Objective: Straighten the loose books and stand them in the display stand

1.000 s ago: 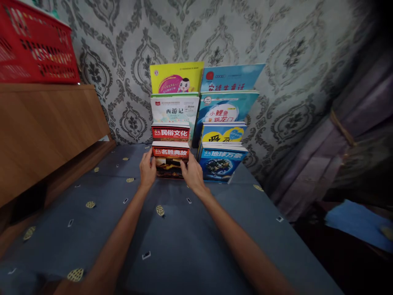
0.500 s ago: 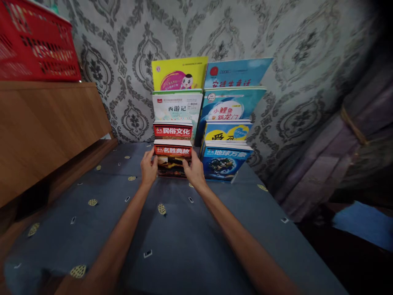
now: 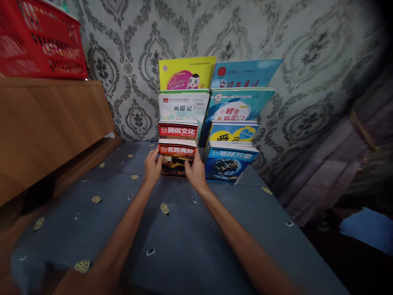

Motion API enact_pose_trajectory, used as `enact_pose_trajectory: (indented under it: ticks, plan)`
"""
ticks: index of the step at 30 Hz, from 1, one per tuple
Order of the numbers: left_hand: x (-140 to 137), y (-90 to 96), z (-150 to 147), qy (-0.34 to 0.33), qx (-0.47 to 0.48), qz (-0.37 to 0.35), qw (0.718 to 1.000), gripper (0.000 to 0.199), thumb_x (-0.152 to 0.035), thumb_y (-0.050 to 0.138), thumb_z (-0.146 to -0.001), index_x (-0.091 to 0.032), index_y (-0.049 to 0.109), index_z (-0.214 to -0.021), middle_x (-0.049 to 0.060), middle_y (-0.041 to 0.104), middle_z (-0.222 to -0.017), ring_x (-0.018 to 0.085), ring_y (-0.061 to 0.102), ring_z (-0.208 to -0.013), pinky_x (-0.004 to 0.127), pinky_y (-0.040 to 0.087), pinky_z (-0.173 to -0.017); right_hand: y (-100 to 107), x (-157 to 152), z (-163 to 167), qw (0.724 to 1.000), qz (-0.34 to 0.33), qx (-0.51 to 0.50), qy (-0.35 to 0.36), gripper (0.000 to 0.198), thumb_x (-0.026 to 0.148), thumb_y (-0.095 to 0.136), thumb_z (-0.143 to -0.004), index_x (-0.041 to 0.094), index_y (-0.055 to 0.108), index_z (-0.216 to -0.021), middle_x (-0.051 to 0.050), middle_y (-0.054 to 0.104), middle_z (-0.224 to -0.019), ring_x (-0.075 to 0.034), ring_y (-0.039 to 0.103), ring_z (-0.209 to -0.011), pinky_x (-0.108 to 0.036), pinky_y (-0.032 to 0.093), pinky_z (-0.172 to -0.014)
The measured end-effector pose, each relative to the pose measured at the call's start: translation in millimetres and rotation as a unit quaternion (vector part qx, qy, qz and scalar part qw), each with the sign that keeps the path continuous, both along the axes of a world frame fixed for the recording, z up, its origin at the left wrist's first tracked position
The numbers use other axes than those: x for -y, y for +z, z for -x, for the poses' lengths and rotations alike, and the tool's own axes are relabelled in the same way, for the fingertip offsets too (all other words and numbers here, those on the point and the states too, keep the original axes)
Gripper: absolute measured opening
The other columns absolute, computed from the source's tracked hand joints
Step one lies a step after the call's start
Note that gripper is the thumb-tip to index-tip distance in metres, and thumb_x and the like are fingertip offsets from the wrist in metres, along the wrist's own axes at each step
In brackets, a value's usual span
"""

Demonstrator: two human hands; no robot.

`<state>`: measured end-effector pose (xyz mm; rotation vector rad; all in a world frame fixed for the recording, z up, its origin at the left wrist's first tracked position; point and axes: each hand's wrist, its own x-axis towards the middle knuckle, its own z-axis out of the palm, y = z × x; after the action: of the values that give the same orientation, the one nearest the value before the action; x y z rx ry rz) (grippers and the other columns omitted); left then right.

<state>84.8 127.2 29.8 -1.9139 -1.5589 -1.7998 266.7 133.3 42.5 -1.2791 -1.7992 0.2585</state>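
Front book (image 3: 177,160) with a red title band: stands lowest in the left column of a tiered display of books, on the blue-grey patterned cloth (image 3: 184,229). Left hand (image 3: 152,166): thumb and fingers pinch the book's left edge. Right hand (image 3: 194,172): fingers curled against its right edge, thumb on the cover. Behind it, stepped upward: a second red-banded book (image 3: 178,130), a white-covered book (image 3: 183,107), a yellow book (image 3: 186,73). Just beside, to the right: the blue globe-cover book (image 3: 231,164), front of a second stepped column. Step in hand, as judged: seating or squaring the front book in its row. Next move calls for even pressure from both sides, without nudging the globe-cover book. Elsewhere: red basket (image 3: 39,41) on a wooden cabinet (image 3: 46,123), far left.
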Motion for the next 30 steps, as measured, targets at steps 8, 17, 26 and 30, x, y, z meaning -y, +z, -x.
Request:
enact_pose_trajectory:
  ticks: [8,17,26,30]
  plan:
    - [-2,-2.6,2,-0.012,0.02,0.013,1.0,0.04,-0.033,0.049,-0.098,-0.019,0.062,-0.134,0.012,0.065,-0.109,0.025,0.062,-0.101,0.038,0.054,-0.085,5,2,-1,0.999,0.036,-0.008,-0.005,0.073,0.02,0.044,-0.087,-0.002,0.025,-0.154,-0.022,0.07,-0.114,-0.028,0.067,-0.097,-0.038,0.051,-0.089]
    - [-3,-9.7,-3,-0.013,0.049,-0.021,0.998,0.036,-0.022,0.051,-0.095,-0.018,0.058,-0.13,0.011,0.068,-0.113,0.024,0.064,-0.103,0.04,0.052,-0.093,-20,-10,6,0.995,-0.063,-0.083,-0.003,0.074,0.022,0.047,-0.086,0.003,0.026,-0.154,-0.021,0.066,-0.126,-0.032,0.063,-0.116,-0.045,0.051,-0.098]
    - [-5,-5.3,-1,-0.027,0.079,-0.042,0.996,0.027,-0.02,0.053,-0.091,-0.019,0.067,-0.114,0.008,0.071,-0.104,0.022,0.066,-0.097,0.035,0.052,-0.09,-28,-17,3,0.993,-0.076,-0.091,0.022,0.072,0.022,0.048,-0.086,0.006,0.029,-0.154,-0.019,0.069,-0.119,-0.031,0.067,-0.107,-0.044,0.052,-0.097]
    - [-6,-4.5,0,-0.03,0.076,-0.04,0.996,0.029,-0.021,0.053,-0.091,-0.018,0.068,-0.116,0.009,0.071,-0.103,0.022,0.065,-0.097,0.035,0.051,-0.09,-27,-15,5,0.992,-0.066,-0.103,0.009,0.071,0.022,0.049,-0.085,0.007,0.031,-0.152,-0.02,0.068,-0.122,-0.032,0.065,-0.11,-0.046,0.052,-0.097]
